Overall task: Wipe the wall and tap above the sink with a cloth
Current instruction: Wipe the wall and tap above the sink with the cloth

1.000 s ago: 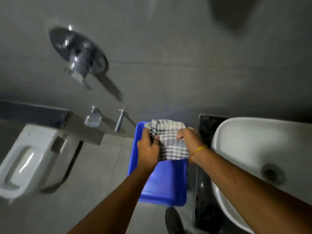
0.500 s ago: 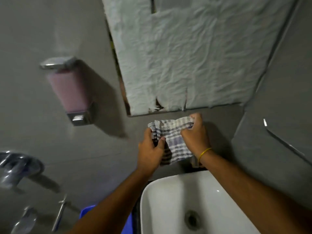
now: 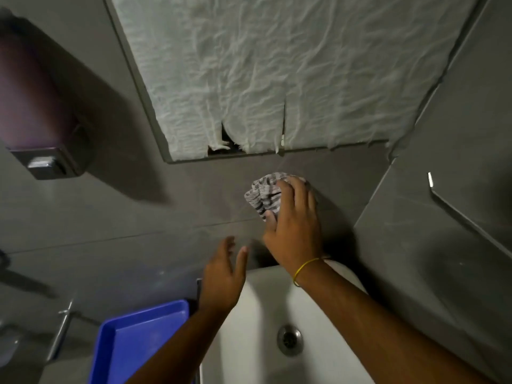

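Note:
A grey-and-white checked cloth, bunched up, is pressed against the grey tiled wall just below the covered mirror. My right hand lies over the cloth and holds it to the wall; a yellow band circles that wrist. Lower and to the left, my left hand hovers with fingers spread and nothing in it, above the left rim of the white sink. The sink's drain shows at the bottom. No tap above the sink is visible; my right hand and arm cover that spot.
A mirror covered with crumpled white paper fills the top. A pink soap dispenser hangs on the wall at left. A blue tray sits left of the sink. A metal rail runs along the right side wall.
My left hand has let go of the cloth and dropped toward the sink rim. My right hand now holds the bunched cloth alone, against the wall. The view has moved closer.

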